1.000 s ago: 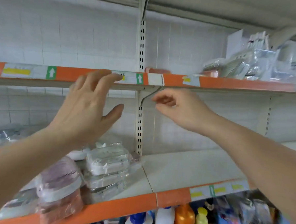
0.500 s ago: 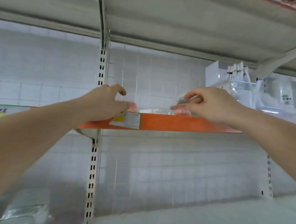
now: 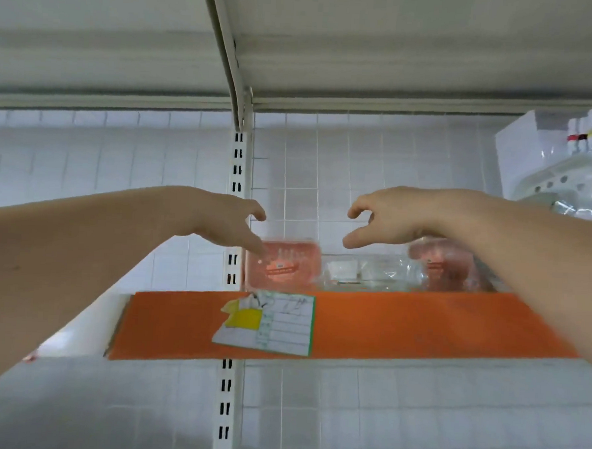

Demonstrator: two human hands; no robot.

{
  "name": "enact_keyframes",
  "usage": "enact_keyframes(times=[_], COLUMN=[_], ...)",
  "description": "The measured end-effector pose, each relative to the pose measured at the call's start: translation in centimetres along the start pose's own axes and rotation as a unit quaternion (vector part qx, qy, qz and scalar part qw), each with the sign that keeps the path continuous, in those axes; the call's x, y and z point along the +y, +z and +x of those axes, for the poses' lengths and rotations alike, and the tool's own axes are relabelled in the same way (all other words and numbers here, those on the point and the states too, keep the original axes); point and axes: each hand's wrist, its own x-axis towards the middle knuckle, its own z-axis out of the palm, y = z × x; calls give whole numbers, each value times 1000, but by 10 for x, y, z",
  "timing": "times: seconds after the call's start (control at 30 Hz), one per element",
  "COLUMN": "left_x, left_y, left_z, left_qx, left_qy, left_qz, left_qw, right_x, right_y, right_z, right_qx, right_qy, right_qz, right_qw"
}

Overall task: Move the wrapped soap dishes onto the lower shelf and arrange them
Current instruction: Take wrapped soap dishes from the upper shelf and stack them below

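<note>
The orange-edged shelf (image 3: 419, 323) carried the wrapped soap dishes: a pink one (image 3: 285, 265) at its left end, a clear-wrapped white one (image 3: 360, 272) in the middle, another pink one (image 3: 446, 266) to the right. Above the shelf, the left hand (image 3: 229, 221) reached with loosely spread fingers, thumb by the left pink dish, gripping nothing. The right hand (image 3: 391, 219) hovered, fingers curved apart, empty. The torn price label (image 3: 269, 322) on the shelf edge was unreadable.

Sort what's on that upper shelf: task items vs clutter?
Job:
left pink wrapped soap dish, at the left hand
clear wrapped dish in the middle
right pink wrapped dish, below the right hand

Lying about:
white box with coloured-cap tubes
bagged white rack
torn price label
</note>
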Motion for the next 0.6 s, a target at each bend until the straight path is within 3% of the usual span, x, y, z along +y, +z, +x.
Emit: enact_keyframes(times=[0.27, 0.43, 0.6], left_x=[-8, -11, -10], left_y=[2, 22, 26], left_z=[70, 92, 87], left_qx=[-12, -73, 6], left_qy=[9, -21, 24], left_qz=[106, 98, 82], left_qw=[994, 992, 996], right_x=[8, 18, 19], right_y=[16, 23, 20], right_z=[32, 33, 24], right_qx=[-168, -166, -158], right_qy=[73, 75, 83], right_qz=[-13, -42, -24], right_qw=[983, 982, 984])
